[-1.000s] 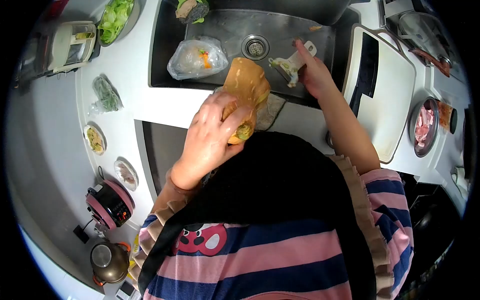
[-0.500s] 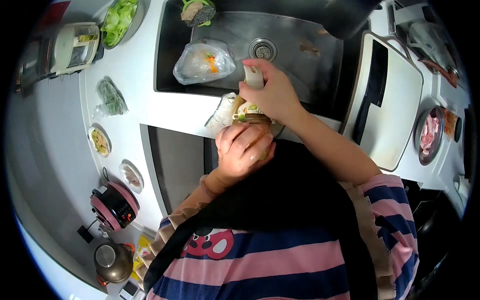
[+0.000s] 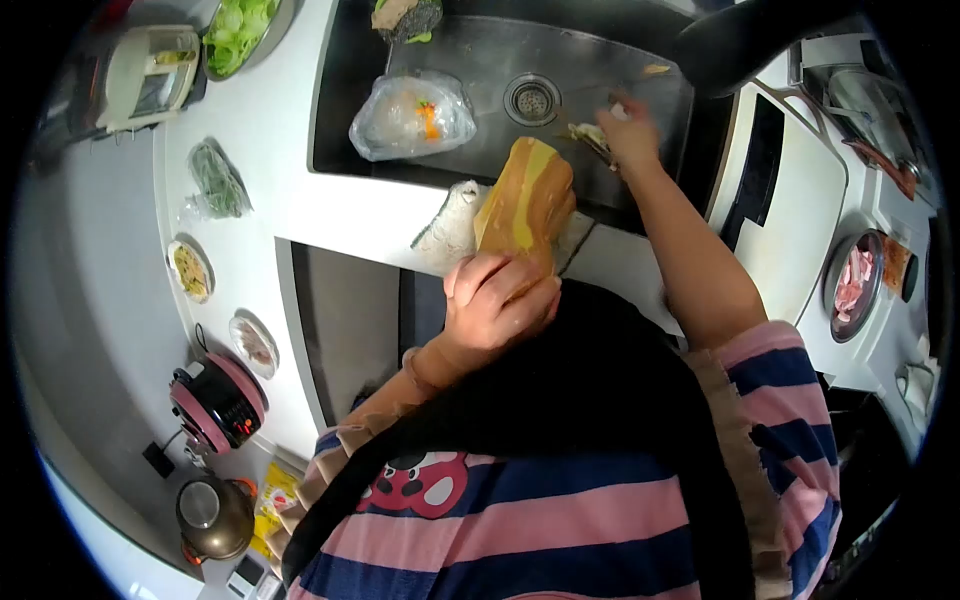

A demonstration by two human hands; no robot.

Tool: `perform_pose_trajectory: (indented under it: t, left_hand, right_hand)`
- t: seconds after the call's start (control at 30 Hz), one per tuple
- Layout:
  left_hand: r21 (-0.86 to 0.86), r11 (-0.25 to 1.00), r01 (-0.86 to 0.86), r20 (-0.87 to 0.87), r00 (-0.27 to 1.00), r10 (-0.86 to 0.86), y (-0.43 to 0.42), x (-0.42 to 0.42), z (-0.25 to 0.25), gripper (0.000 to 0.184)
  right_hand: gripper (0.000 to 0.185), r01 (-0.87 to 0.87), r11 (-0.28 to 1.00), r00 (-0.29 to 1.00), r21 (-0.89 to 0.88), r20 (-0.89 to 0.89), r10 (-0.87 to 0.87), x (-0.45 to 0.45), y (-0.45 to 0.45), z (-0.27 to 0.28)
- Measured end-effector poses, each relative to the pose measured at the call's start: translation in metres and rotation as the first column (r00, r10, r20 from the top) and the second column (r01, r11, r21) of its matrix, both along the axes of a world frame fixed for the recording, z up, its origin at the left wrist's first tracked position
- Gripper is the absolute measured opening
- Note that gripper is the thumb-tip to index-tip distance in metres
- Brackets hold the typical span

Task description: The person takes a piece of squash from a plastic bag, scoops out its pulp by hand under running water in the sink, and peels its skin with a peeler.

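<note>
My left hand (image 3: 500, 300) is wrapped round the lower end of a long orange-yellow vegetable (image 3: 528, 200), partly peeled, with a bright yellow strip along it. Its upper end points toward the sink (image 3: 480, 60). Over the sink's right part, my right hand (image 3: 628, 135) holds a peeler (image 3: 596, 140), blurred and mostly hidden by the fingers, with peel bits on its head. A pale cloth (image 3: 452, 228) lies on the counter edge beside the vegetable.
In the sink lie a clear plastic bag (image 3: 412, 115) and a dark scrubber (image 3: 408, 18). A white cutting board (image 3: 790, 200) and a bowl of meat (image 3: 856, 283) are at the right. Lettuce (image 3: 238, 35), bagged greens (image 3: 218, 180) and a cooker (image 3: 218, 402) stand left.
My right hand has moved away from the vegetable, to the right over the sink, with the peeler. The vegetable's upper end now shows, with a yellow peeled strip; my left hand still grips it.
</note>
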State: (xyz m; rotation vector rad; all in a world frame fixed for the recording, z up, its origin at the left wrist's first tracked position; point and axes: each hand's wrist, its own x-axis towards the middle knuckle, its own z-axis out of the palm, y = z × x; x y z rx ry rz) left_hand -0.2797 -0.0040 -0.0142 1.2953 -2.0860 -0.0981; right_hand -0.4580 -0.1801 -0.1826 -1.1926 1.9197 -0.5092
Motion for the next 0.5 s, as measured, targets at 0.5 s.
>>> perform_pose_trajectory:
  t: [0.5]
  left_hand:
    - [0.025, 0.990, 0.136, 0.067, 0.988, -0.137, 0.005, 0.002, 0.001, 0.031]
  right_hand:
    - [0.060, -0.374, 0.925, 0.879, 0.063, -0.295, 0.375, 0.003, -0.034, 0.017]
